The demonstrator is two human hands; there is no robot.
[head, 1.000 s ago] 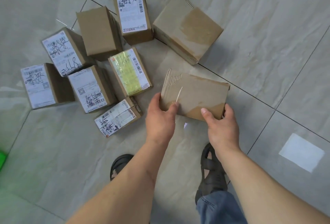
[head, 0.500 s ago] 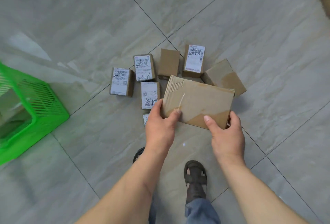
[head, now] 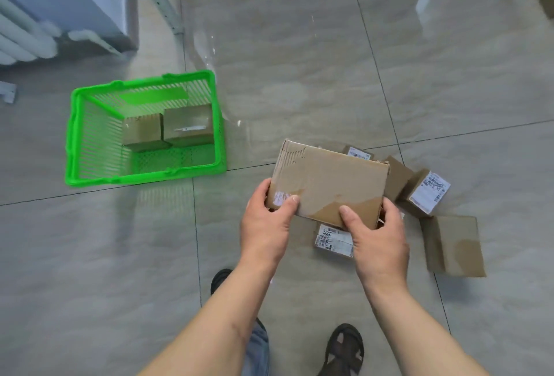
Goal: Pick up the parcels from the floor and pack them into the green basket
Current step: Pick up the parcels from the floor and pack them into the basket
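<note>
Green basket (head: 90,136) stands on the tiled floor (head: 299,76) with two brown parcels (head: 168,131) side by side against its far wall. Left hand (head: 263,226) and right hand (head: 377,241) each clamp a near corner of a flat cardboard parcel (head: 326,184), thumbs on top, held above the loose parcels (head: 428,193) left on the floor. Half a second ago only the basket's corner showed at the left edge; it now lies fully in view, well left of the held parcel.
</note>
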